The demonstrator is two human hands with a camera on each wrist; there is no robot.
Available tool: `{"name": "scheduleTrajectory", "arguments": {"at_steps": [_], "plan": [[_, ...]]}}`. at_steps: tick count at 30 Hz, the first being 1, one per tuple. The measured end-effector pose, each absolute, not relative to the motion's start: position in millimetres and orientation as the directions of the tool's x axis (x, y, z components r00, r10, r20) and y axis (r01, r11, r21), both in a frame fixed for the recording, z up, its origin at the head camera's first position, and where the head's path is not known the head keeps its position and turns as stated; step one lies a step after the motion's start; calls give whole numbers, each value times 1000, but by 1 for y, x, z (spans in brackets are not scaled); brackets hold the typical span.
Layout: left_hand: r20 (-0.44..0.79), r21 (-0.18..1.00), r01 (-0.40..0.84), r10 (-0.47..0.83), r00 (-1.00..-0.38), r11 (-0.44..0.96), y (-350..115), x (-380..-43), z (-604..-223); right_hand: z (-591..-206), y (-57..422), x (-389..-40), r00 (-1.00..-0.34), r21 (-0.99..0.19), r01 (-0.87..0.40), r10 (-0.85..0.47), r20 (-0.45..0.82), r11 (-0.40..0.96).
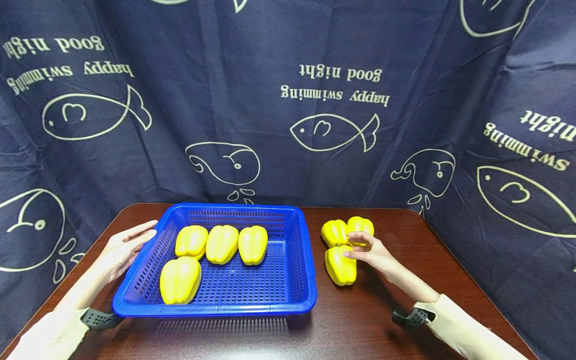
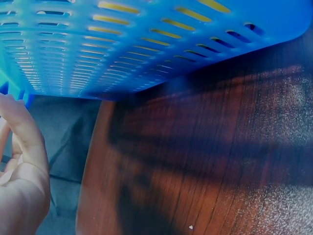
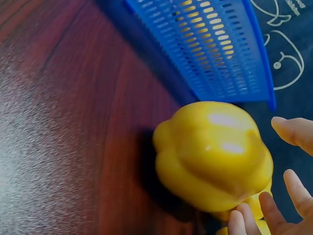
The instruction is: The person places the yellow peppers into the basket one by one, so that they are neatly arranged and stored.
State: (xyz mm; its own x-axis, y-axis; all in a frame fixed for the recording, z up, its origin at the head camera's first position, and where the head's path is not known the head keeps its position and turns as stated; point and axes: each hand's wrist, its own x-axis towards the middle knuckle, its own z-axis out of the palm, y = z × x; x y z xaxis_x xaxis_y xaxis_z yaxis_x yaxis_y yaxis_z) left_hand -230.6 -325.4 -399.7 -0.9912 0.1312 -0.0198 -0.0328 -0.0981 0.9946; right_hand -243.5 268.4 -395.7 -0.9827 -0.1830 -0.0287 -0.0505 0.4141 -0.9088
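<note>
A blue plastic basket (image 1: 243, 309) stands on the table's left half, with several yellow bell peppers (image 1: 181, 281) inside. My left hand (image 1: 123, 252) is at its left side, fingers fairly straight against or just beside the rim; contact is unclear. Right of the basket, three more yellow bell peppers lie close together: a near one (image 1: 340, 267), a back left one (image 1: 334, 233) and a back right one (image 1: 361, 226). Over this group my right hand (image 1: 371, 254) reaches with thumb and fingers apart. In the right wrist view, the fingers spread beside the near pepper (image 3: 212, 156) without gripping it.
The dark brown wooden table (image 1: 360, 325) has rounded back corners. A navy curtain (image 1: 270, 100) with white fish and whale drawings hangs right behind it and along both sides. Dark bands (image 1: 101, 319) circle both wrists.
</note>
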Motion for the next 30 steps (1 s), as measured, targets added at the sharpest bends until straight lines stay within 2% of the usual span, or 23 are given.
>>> {"name": "scheduleTrajectory", "arguments": {"at_steps": [30], "plan": [[-26,992,-42,128,-991,-117,-324,-230,-399,-422,275,-237,-964,-949,-36,-262,-50,312]]}}
